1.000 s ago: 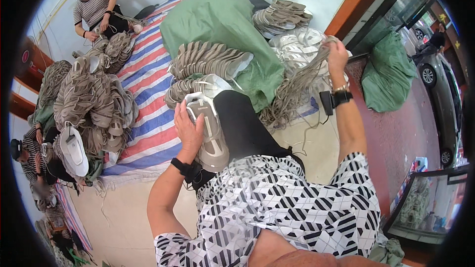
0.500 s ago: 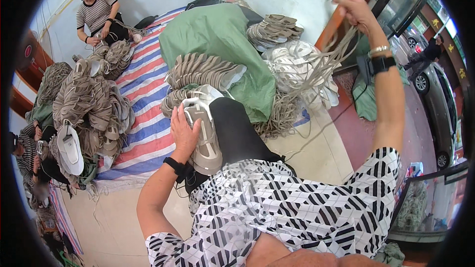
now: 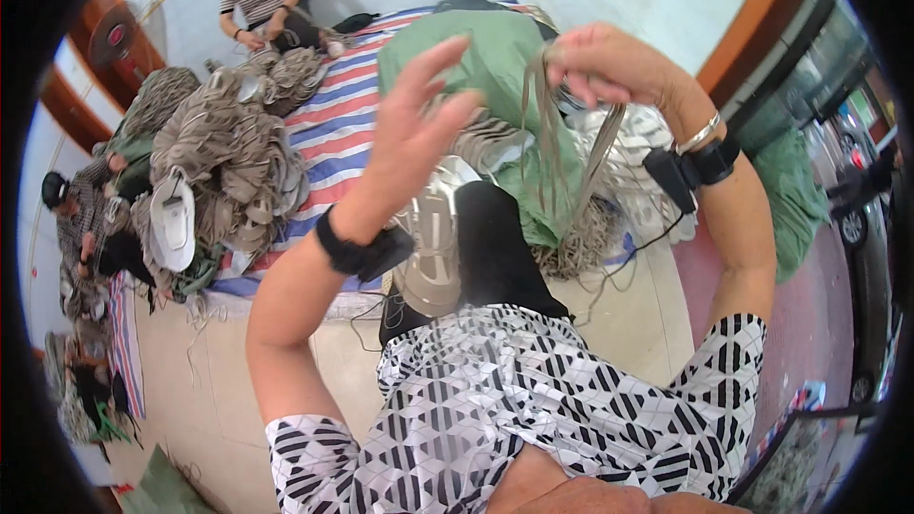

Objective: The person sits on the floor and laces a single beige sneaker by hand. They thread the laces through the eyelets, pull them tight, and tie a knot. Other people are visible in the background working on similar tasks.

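Note:
A bundle of grey-brown shoelaces [image 3: 602, 148] hangs in loops from my right hand [image 3: 614, 67], which is raised and closed on it. My left hand [image 3: 414, 128] is lifted in the air to the left of the laces, empty, fingers apart and a little blurred. Across my lap lies a grey-brown shoe upper [image 3: 433, 252] with pale edging, touched by neither hand; my left wrist hides part of it. Beyond my knees sits a row of stacked shoe uppers [image 3: 490, 140], partly behind my left hand.
Striped sheeting [image 3: 333, 148] covers the floor under a green sack [image 3: 447, 38] and a large heap of shoe uppers [image 3: 214, 148]. More laces [image 3: 583, 243] lie by my knee, near a thin cable [image 3: 609, 278]. Two people sit working at the left and far left.
My left hand has let go of the shoe upper and risen from it. My right hand has come down and inward with the laces. The view has shifted.

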{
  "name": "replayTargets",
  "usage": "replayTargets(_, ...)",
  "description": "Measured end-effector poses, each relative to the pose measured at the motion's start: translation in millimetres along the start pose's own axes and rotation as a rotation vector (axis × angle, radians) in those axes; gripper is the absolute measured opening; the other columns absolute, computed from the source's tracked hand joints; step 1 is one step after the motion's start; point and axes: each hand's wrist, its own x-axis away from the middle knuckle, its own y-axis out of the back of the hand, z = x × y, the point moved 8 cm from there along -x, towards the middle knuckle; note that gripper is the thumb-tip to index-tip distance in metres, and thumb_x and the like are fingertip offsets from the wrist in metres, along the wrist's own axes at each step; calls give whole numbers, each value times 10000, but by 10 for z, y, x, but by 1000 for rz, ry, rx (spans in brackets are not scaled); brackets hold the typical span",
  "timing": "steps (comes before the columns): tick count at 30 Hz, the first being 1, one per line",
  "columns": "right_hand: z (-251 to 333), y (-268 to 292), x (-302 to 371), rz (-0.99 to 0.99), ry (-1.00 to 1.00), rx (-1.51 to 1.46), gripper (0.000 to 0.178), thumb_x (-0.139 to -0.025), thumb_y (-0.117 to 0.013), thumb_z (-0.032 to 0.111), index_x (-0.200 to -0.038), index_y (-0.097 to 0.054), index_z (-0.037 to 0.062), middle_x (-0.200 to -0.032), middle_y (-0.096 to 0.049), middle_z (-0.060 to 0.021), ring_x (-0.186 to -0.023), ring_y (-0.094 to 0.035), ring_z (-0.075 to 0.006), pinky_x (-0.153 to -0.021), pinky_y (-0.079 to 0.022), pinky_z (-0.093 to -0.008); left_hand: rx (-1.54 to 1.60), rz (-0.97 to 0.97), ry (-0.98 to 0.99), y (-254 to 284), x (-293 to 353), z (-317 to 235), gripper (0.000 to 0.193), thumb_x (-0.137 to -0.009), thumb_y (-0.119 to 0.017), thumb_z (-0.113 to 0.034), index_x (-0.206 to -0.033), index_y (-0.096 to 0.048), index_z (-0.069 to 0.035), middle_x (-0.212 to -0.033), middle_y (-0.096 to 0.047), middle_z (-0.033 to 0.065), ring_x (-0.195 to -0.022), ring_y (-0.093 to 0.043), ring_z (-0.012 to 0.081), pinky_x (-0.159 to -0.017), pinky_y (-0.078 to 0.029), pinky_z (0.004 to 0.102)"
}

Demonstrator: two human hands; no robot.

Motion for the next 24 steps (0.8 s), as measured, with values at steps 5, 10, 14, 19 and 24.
replayTargets(5,126,-698,-180,200,-22,-14,266,-917,-571,263,-842,-634,16,-528,-566,-10,-326,-367,-20,-310,-250,-160,476,285,360,-481,-26,144,472,-931,-572,-313,-1268,-511,12,-959,-628,50,-796,-591,89,-711,-479,219)
replayTargets(10,-225,-45,-183,172,125,124,262,-915,-574,247,-782,-610,24,-499,-454,59,-388,-356,-2,-362,-245,-174,282,542,705,135,498,585,304,-979,-499,-319,-1029,-604,-39,-620,-420,-70,-523,-357,24,-474,-292,183)
replayTargets(14,-721,621,43,-25,59,12,255,-923,-564,250,-807,-577,24,-514,-440,81,-382,-334,1,-366,-233,-172,210,463,887,1027,956,700,284,-982,-499,-330,-901,-580,-69,-598,-383,-88,-489,-302,11,-441,-223,177)
replayTargets(19,-1380,1134,351,-149,-87,-37,247,-928,-559,276,-815,-568,57,-534,-461,72,-348,-315,-7,-345,-215,-166,121,314,995,1676,1371,553,266,-959,-540,-297,-886,-599,-47,-609,-408,-81,-504,-335,21,-454,-251,190)
replayTargets(24,-1866,1312,754,-191,-165,-100,273,-930,-571,292,-800,-563,52,-472,-451,44,-324,-349,-15,-305,-237,-166,-104,166,914,2237,1574,330,281,-890,-624,-267,-990,-669,-8,-650,-501,-62,-547,-400,31,-493,-324,200)
